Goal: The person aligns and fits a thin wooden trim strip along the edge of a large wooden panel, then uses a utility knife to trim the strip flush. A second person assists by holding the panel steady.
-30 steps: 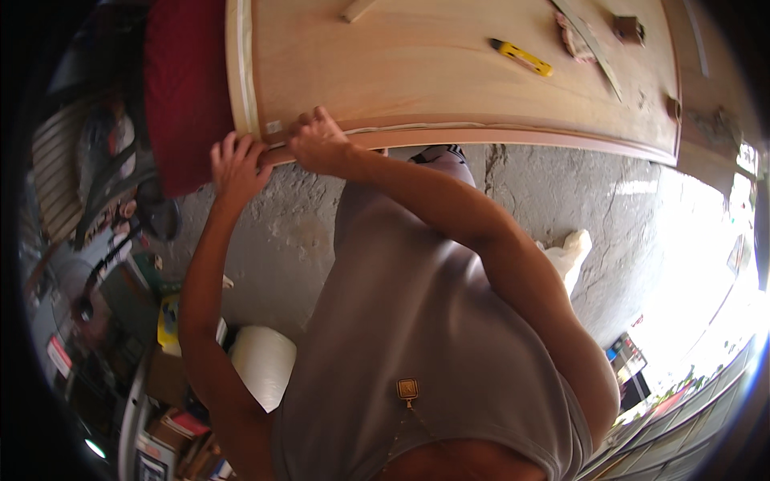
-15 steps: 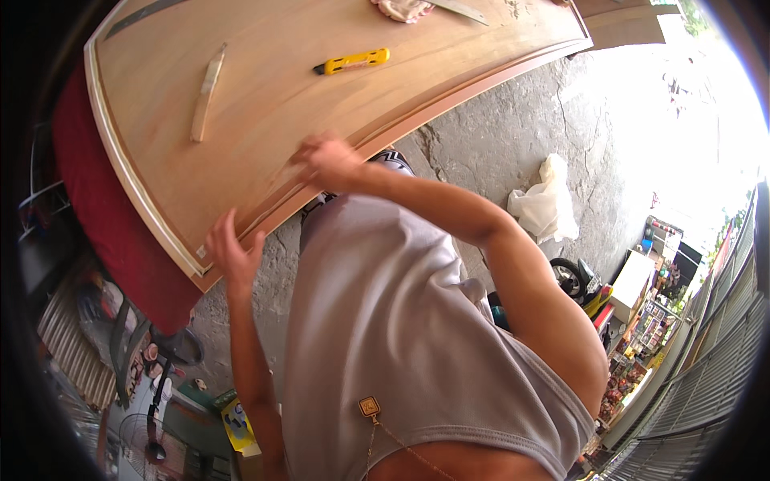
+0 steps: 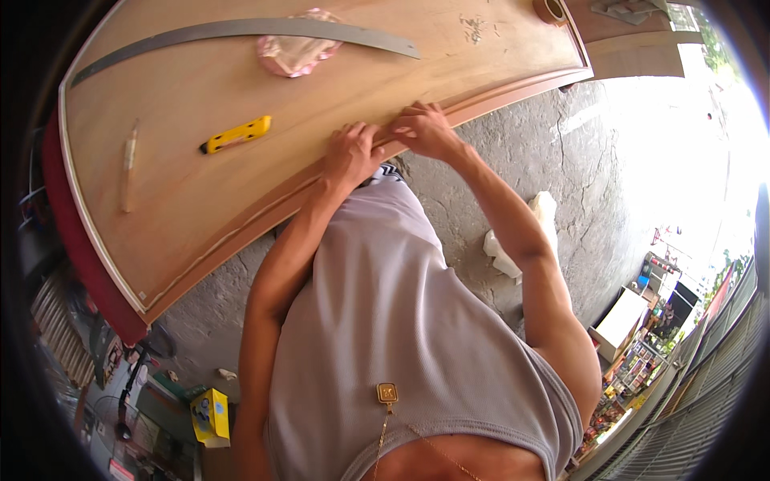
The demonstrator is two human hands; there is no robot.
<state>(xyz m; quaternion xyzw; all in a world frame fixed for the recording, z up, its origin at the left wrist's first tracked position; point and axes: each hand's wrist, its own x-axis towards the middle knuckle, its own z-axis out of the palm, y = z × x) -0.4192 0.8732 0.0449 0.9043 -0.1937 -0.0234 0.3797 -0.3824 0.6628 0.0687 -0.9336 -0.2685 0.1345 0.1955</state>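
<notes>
A large wooden panel (image 3: 305, 104) with a raised border lies in front of me. Along its near edge runs a thin brownish edging strip (image 3: 216, 244). Fingers bent, my left hand (image 3: 353, 152) presses on this strip near the middle of the edge. Just to its right, my right hand (image 3: 425, 131) has its fingers closed over the same strip; the fingertips are partly hidden. Left of my hands, a yellow utility knife (image 3: 238, 135) rests on the panel. A pencil-like stick (image 3: 130, 168) lies farther left.
Across the far side, a long metal ruler (image 3: 200, 30) lies over a pink-edged cloth (image 3: 297, 52). A tape roll (image 3: 550, 11) sits at the far right corner, near small scraps (image 3: 473, 30). A white bag (image 3: 541, 216) is on the cracked concrete floor (image 3: 593, 176).
Both hands have moved right along the near edge and now sit close together on the edging strip. The view has shifted, bringing more of the ruler, cloth and tape roll into sight.
</notes>
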